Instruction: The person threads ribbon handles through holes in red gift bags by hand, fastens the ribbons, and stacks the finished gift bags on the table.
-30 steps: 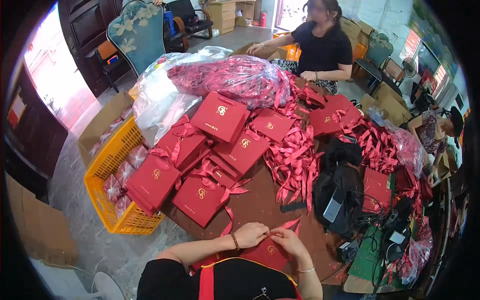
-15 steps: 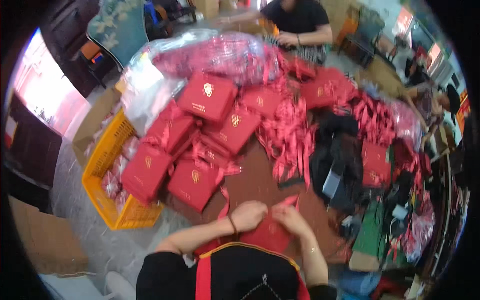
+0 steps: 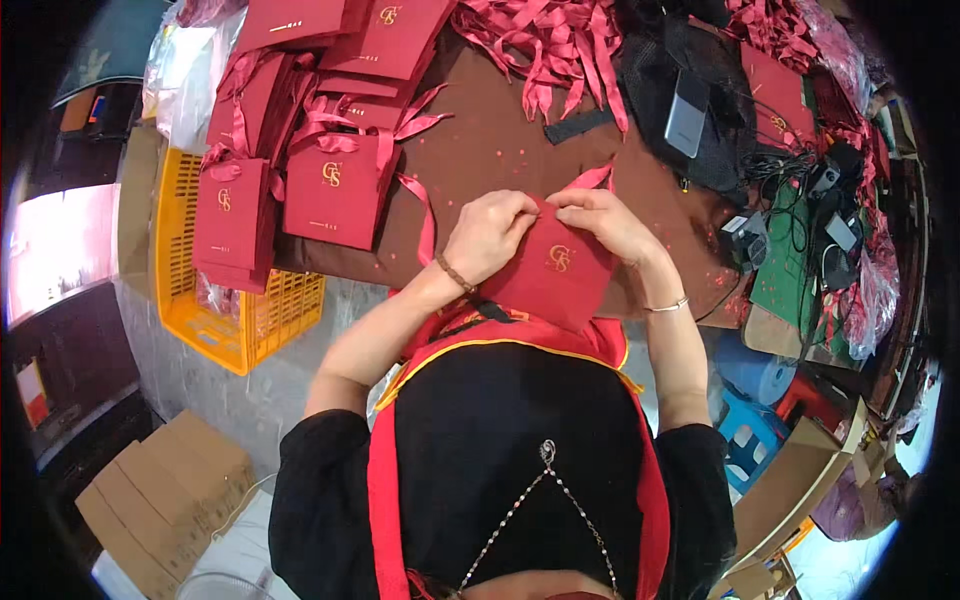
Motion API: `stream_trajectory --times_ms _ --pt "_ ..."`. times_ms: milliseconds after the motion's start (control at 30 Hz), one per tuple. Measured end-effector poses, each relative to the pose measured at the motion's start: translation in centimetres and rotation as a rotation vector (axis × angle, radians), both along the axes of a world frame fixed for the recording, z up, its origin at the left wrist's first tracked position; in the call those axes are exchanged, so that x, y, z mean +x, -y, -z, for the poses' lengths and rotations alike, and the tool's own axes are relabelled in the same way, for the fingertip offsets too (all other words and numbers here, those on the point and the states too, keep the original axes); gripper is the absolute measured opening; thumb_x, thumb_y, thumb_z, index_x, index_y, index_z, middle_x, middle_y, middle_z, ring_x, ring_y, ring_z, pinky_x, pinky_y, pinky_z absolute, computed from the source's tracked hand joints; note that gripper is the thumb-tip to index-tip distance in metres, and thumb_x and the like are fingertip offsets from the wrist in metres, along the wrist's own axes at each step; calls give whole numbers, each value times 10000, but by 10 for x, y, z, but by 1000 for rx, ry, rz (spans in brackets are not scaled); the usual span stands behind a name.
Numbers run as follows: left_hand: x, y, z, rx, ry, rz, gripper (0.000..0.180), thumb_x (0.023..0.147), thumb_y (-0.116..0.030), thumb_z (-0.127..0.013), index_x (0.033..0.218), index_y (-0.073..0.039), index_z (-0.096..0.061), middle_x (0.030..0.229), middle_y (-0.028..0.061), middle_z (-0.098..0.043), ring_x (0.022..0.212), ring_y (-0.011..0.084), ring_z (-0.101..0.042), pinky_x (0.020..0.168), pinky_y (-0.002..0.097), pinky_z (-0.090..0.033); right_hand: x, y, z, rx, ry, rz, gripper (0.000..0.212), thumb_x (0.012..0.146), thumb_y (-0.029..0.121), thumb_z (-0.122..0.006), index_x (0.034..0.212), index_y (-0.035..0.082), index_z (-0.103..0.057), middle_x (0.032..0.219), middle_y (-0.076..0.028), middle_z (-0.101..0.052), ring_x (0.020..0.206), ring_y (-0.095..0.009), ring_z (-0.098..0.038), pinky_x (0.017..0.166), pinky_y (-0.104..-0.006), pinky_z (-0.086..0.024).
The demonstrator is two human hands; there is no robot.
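A flat red gift bag with a gold emblem lies tilted at the table's front edge, against my apron. My left hand pinches its top edge near the corner, the fingers curled. Just to the right, my right hand grips the same edge, thumb and fingertips pressed together. The two hands' fingertips are almost touching. A pink ribbon sticks up behind my right hand, and another ribbon trails beside my left wrist. What the fingertips do behind the edge is hidden.
Stacked red bags with ribbons stand at the table's left, above a yellow crate. Loose pink ribbons lie at the far side. A phone rests on black cloth at the right, near tangled cables.
The view has tilted downward, so the person across the table is out of sight. Both hands stay at the bag's top edge, and more of the bag's front shows.
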State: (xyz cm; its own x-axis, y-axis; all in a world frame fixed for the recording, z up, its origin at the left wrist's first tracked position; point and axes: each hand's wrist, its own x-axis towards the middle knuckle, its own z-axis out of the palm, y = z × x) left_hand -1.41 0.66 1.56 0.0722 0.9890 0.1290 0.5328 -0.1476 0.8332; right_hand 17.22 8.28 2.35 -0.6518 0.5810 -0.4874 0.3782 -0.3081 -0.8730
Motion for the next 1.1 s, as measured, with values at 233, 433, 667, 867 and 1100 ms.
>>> stream_trajectory --times_ms 233,433,667,867,1100 --pt "1 7 -4 -37 -65 90 98 795 -98 -579 840 -13 -598 793 150 -613 751 305 -607 651 377 -472 4 15 6 -31 -46 -12 324 845 128 -517 1116 -42 -564 1020 -70 -609 956 -134 -540 852 -251 -410" --pt "1 -4 -8 50 -121 153 72 770 -77 -578 801 -12 -580 740 155 -602 723 319 -605 632 395 -472 4 8 8 -16 -64 9 255 861 107 -512 1076 -11 -580 958 -3 -590 889 -77 -522 800 -217 -414" --pt "1 -12 -15 94 -221 100 69 748 -79 -540 758 -19 -575 722 179 -585 719 360 -579 641 439 -462 0 2 1 208 -23 -48 313 824 142 -532 1070 -44 -586 1045 -131 -621 991 -191 -564 884 -288 -422" --pt "7 -3 -3 27 -213 245 85 764 -94 -536 789 -21 -572 778 164 -597 780 344 -581 698 433 -458 2 14 -1 74 -66 -30 263 828 79 -565 1062 -41 -577 972 -82 -632 924 -135 -576 815 -255 -449" --pt "2 2 -2 36 -125 200 104 799 -119 -550 831 -23 -575 810 142 -590 824 323 -575 722 413 -455 -1 19 -12 52 -11 -38 228 842 63 -562 1059 -8 -571 903 -20 -604 819 -76 -543 721 -212 -441"
